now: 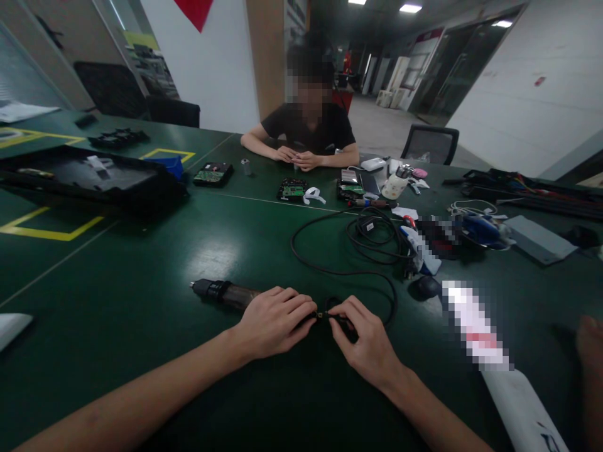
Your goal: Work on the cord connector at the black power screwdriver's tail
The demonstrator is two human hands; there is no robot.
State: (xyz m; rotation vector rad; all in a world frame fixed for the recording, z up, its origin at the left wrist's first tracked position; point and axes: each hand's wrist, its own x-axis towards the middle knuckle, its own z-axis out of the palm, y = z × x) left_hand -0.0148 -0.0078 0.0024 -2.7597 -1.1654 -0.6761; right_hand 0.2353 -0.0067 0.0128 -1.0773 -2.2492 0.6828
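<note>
My left hand (277, 321) is wrapped over the rear part of an electric screwdriver (230, 294), which lies on the green table with its tip to the left. Between finger and thumb, my right hand (360, 336) pinches a dark cable plug, mostly hidden by the fingers. A small brass-coloured piece (321, 314) shows in the narrow gap between both hands; whether plug and screwdriver touch, I cannot tell. From near my right hand a black cable (394, 301) runs back into a loose coil.
Across the green table (141, 276) sits a person (311, 125), hands together, near several circuit-board units (292, 189). A black tray-like housing (70, 176) stands at left. Tools, a cup (396, 183) and wiring clutter the right. A long white object (518, 395) lies beside my right forearm.
</note>
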